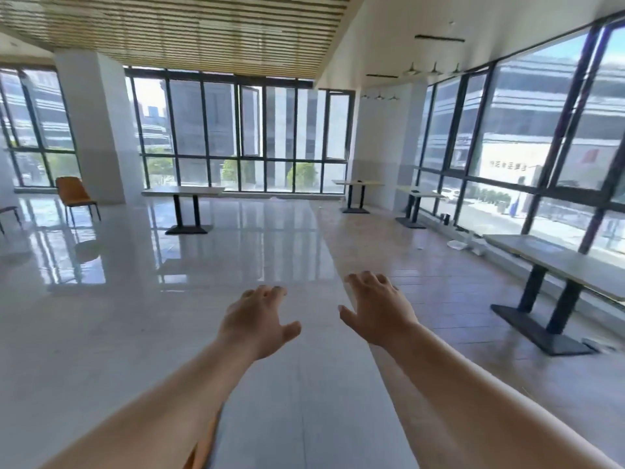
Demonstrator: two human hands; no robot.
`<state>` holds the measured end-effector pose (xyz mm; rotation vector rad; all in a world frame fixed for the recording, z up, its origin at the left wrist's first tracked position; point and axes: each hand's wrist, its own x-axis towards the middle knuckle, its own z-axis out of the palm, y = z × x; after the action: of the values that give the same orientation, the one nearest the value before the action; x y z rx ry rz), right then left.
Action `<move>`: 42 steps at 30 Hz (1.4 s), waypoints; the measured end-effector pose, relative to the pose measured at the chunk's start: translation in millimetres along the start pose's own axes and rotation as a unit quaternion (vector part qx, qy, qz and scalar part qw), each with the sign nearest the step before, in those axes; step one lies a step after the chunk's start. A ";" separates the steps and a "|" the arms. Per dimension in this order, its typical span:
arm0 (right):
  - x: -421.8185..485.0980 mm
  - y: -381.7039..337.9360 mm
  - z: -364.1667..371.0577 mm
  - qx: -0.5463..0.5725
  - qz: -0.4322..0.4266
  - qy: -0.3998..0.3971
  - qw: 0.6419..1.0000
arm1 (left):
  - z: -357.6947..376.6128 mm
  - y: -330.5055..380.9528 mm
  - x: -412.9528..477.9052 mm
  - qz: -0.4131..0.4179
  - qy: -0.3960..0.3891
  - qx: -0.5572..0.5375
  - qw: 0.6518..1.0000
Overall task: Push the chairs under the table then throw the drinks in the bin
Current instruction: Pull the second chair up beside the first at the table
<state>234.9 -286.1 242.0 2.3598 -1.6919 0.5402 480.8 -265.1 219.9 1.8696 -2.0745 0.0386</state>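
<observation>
My left hand [258, 321] and my right hand [378, 309] are stretched out in front of me over the shiny floor, palms down, fingers spread, holding nothing. An orange chair [75, 194] stands far off at the left, away from any table, beside a white pillar. Part of a dark chair [8, 213] shows at the left edge. A long table [184, 191] on black legs stands in the middle distance by the windows. No drinks or bin are visible to me.
A grey table [554, 262] on a black base stands close at the right by the windows. Two smaller tables [358, 183] [419, 194] stand at the far right. White litter [457, 244] lies on the floor by the window. A white pillar [96, 130] rises at the left.
</observation>
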 end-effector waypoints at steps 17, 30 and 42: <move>43.8 293.5 20.1 -0.064 0.178 -0.006 0.982 | 133.4 232.1 240.6 0.180 -0.037 -0.042 0.982; 287.9 380.7 111.9 -0.085 0.160 -0.032 0.983 | 187.5 168.5 520.0 0.141 -0.040 -0.054 0.988; 548.2 329.9 243.8 0.025 -0.031 -0.045 0.998 | 198.1 10.6 631.3 -0.052 0.002 0.019 0.998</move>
<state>124.1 -961.2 217.0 2.4978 -1.6547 0.4783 379.2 -918.9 207.6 1.9945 -1.9840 0.0565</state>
